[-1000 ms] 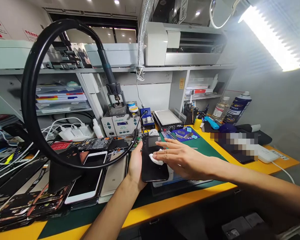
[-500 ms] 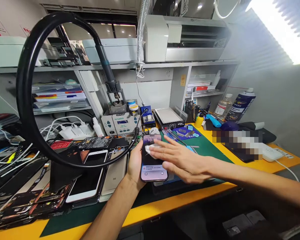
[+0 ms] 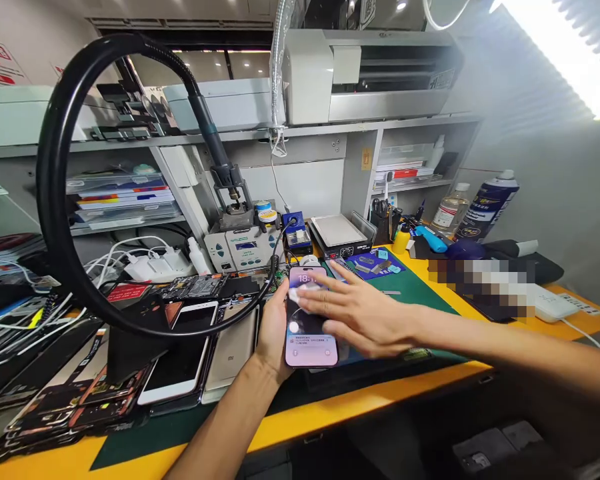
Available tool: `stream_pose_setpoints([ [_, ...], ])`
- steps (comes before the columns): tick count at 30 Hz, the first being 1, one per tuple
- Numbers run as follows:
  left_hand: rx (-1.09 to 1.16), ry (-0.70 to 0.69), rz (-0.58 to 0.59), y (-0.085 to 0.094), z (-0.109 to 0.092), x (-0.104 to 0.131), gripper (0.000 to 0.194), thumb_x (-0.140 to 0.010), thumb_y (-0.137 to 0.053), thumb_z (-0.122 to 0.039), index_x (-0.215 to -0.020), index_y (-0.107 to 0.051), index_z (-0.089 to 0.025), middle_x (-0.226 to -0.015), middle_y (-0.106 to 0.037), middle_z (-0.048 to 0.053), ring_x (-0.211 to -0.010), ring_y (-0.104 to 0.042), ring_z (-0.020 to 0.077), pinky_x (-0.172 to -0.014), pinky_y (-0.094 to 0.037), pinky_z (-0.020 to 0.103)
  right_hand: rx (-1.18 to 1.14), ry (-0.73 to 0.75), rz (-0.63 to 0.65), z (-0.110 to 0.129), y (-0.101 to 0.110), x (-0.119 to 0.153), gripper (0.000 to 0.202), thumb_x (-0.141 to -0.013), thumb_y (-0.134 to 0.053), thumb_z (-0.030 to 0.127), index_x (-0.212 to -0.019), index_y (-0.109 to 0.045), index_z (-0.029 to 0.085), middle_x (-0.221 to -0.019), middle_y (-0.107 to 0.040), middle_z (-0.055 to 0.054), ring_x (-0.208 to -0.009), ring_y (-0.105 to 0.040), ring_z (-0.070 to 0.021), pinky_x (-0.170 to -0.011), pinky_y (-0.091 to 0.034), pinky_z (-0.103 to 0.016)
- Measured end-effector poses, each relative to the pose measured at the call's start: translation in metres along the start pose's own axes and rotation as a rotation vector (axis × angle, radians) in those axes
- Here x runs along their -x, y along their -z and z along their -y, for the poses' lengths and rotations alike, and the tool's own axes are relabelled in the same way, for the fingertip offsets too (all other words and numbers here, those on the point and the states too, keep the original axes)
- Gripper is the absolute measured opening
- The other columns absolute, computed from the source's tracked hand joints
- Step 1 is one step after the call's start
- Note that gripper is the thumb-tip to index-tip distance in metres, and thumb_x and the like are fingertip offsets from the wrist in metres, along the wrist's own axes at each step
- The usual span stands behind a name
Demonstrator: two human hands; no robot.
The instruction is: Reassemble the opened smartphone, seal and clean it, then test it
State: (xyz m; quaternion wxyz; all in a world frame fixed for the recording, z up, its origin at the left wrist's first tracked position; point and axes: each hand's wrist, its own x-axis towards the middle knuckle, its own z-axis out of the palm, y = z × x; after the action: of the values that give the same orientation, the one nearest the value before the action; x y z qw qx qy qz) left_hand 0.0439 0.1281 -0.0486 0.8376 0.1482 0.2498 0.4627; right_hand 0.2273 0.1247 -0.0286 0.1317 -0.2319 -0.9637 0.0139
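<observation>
Head view, nearest first: holds one lit phone (image 3: 313, 351) over the front of one green mat (image 3: 425, 292), cradled in the left hand (image 3: 272, 332), with the thumb along the left edge and the palm behind. Spreads the right hand (image 3: 363, 317) above the screen with fingers stretched out, with one white wad (image 3: 294, 294) beneath the fingertips on the upper part of the glass. Cannot tell whether cloth or tissue. Expects a light but solid slab in that phone: stiff throughout, slippery on the glass, fragile if dropped or pressed hard at one spot. Would take hold by the long side edges, backed by the palm, clear of the glass. Would pin the white wad, probably soft and crushable, lightly under flat fingertips.

Just left of the left hand, counts one gold phone (image 3: 226, 363), back up, and beside it one white-fronted phone (image 3: 181, 365), dark screen up. Farther left, sees one heap of phone parts (image 3: 103, 393), too overlapped to number.

Farther back, finds one hot-air station (image 3: 250, 257) with one black hose (image 3: 53, 173) looping out widely to the left, and right of these one flat-topped device (image 3: 340, 232). Toward the right, tallies one yellow bottle (image 3: 401, 240), one clear bottle (image 3: 450, 210) and one dark blue spray can (image 3: 486, 210). Farthest, on the shelf (image 3: 330, 129) top, notes one large pale machine (image 3: 307, 80).
</observation>
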Motion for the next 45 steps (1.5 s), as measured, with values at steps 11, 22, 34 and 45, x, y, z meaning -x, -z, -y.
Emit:
stream_pose_setpoints([
  [11, -0.002, -0.012, 0.044, 0.006, -0.004, 0.003, 0.048, -0.101, -0.042, -0.049, -0.121, -0.068, -0.013, -0.078, -0.075, 0.008, -0.069, -0.074, 0.0223, -0.072, -0.059, 0.035, -0.003, -0.020, -0.047, 0.004, 0.006, -0.001, 0.053, -0.105, -0.038, 0.034, -0.155, -0.042, 0.016, -0.161, -0.039, -0.007, -0.158, -0.007, -0.0293, -0.125, 0.007, -0.061],
  [22, -0.005, 0.062, 0.069, 0.006, -0.004, 0.002, 0.059, -0.101, -0.037, -0.053, -0.135, -0.060, -0.011, -0.101, -0.076, 0.015, -0.090, -0.074, 0.0289, -0.084, -0.059, 0.044, -0.031, -0.058, -0.056, 0.009, 0.002, 0.005, 0.054, -0.104, -0.039, 0.033, -0.156, -0.040, 0.017, -0.162, -0.038, -0.005, -0.157, -0.009, -0.0325, -0.124, 0.005, -0.064],
  [34, 0.014, 0.029, 0.038, 0.003, -0.003, 0.003, 0.052, -0.103, -0.037, -0.047, -0.129, -0.062, -0.010, -0.094, -0.076, 0.014, -0.084, -0.075, 0.0254, -0.080, -0.061, 0.040, -0.013, -0.057, -0.065, 0.013, -0.002, -0.010, 0.057, -0.105, -0.038, 0.037, -0.157, -0.037, 0.013, -0.161, -0.040, -0.009, -0.157, -0.010, -0.0335, -0.125, 0.002, -0.065],
  [45, 0.041, -0.039, -0.017, 0.006, -0.006, 0.006, 0.044, -0.101, -0.046, -0.045, -0.111, -0.068, -0.009, -0.088, -0.075, 0.012, -0.077, -0.075, 0.0227, -0.077, -0.061, 0.036, -0.029, -0.037, -0.088, 0.035, -0.017, -0.016, 0.061, -0.105, -0.036, 0.043, -0.158, -0.034, 0.011, -0.163, -0.037, -0.009, -0.157, -0.015, -0.0311, -0.127, 0.002, -0.058],
])
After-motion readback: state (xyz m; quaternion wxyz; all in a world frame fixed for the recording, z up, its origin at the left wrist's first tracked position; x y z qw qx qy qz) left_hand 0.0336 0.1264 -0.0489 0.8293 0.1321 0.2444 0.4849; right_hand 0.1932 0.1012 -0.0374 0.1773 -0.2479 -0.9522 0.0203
